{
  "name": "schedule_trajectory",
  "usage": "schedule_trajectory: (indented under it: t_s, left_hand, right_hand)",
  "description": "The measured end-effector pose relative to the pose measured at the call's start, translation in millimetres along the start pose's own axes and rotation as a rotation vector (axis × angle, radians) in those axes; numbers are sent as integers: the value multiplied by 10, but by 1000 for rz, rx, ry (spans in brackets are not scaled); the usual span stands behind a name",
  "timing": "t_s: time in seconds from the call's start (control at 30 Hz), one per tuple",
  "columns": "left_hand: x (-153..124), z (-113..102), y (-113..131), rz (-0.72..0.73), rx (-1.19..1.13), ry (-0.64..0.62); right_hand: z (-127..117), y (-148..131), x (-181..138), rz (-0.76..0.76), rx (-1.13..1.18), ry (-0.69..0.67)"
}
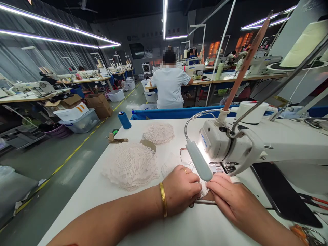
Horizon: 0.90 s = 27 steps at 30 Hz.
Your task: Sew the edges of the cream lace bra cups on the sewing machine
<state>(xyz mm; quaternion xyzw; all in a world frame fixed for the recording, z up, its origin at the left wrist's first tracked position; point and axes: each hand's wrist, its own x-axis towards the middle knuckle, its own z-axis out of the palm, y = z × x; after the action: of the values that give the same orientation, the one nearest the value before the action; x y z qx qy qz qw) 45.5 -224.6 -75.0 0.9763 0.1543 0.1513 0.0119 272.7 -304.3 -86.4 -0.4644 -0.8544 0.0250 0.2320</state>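
Observation:
My left hand, with a gold bangle and ring, has its fingers curled and closed on a small piece of white lace at the sewing machine bed. From the other side my right hand has its fingers together, the tips closed on the right edge of the same lace; its thumb tip is partly hidden. The white sewing machine stands just beyond both hands, and its lit grey lamp hides part of the needle area. Left of my hands lie a large pile of white lace pieces and a smaller lace pile.
A blue thread spool stands at the table's far left corner, near torn cardboard. Right of the machine bed lies a black phone-like slab beside red-handled scissors. A person in a white shirt sits ahead.

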Motion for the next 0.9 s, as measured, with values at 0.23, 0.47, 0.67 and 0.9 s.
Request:
schedule_trajectory:
  t_s: [0.23, 0.47, 0.67, 0.9]
  left_hand:
    - [-23, 26, -1, 16, 3, 11]
    - [-21, 65, -20, 25, 19, 13]
    - [-29, 74, -38, 69, -13, 37]
    - [-19, 155, -75, 54, 6, 81]
  right_hand:
    - [5, 27, 1, 23, -9, 14]
    - [88, 95, -46, 73, -55, 38]
    - [91, 74, -58, 14, -32, 55]
    - [68, 58, -16, 26, -67, 54]
